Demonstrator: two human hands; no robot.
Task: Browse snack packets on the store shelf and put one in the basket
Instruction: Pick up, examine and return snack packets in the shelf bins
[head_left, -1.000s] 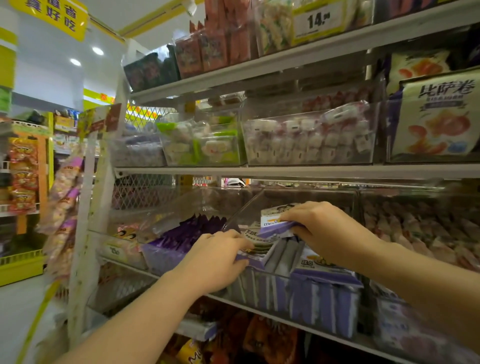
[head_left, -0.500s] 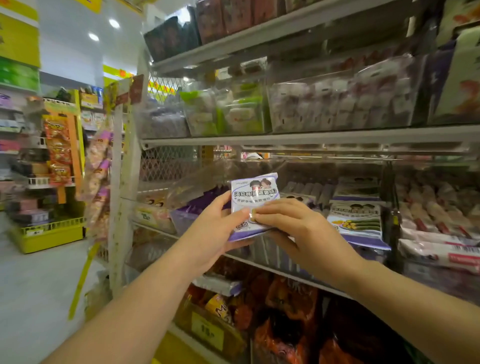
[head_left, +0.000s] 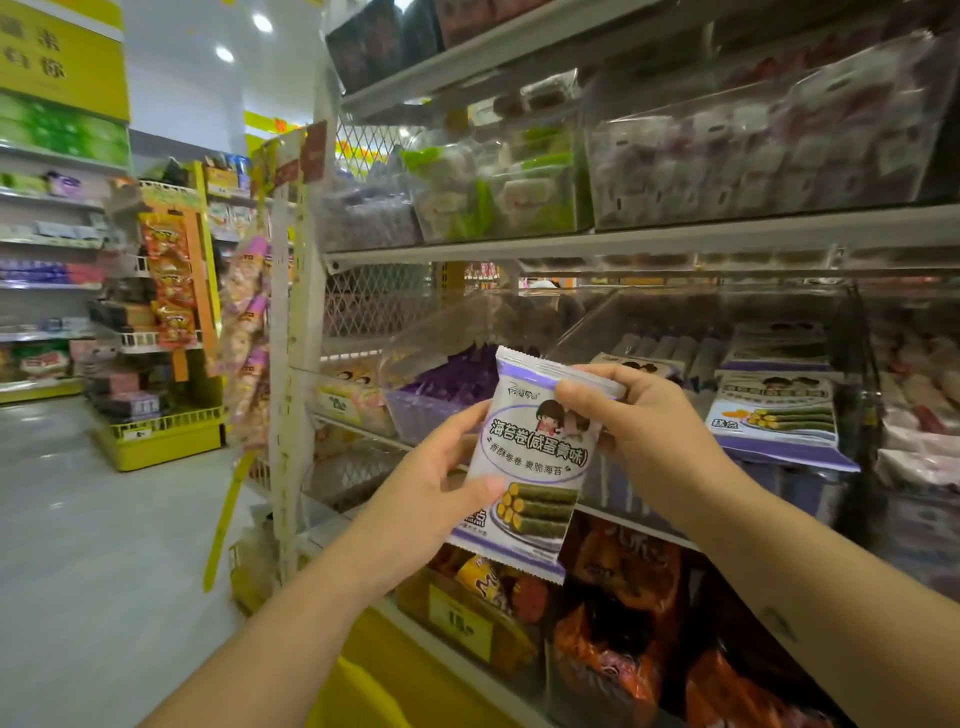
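Snack packet (head_left: 535, 457), lower print behind left hand (head_left: 431, 499), top in right hand (head_left: 641, 415)

Both hands — left (head_left: 426, 499), right (head_left: 639, 421) — hold a purple-white snack packet (head_left: 530, 467) before the shelf (head_left: 623, 244).

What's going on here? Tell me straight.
A person is holding a purple-and-white seaweed-roll packet upright in front of the snack shelf. The left hand grips its lower left edge; the right hand pinches its top right corner. Matching packets lie in the clear bin behind. It is not in a basket yet.
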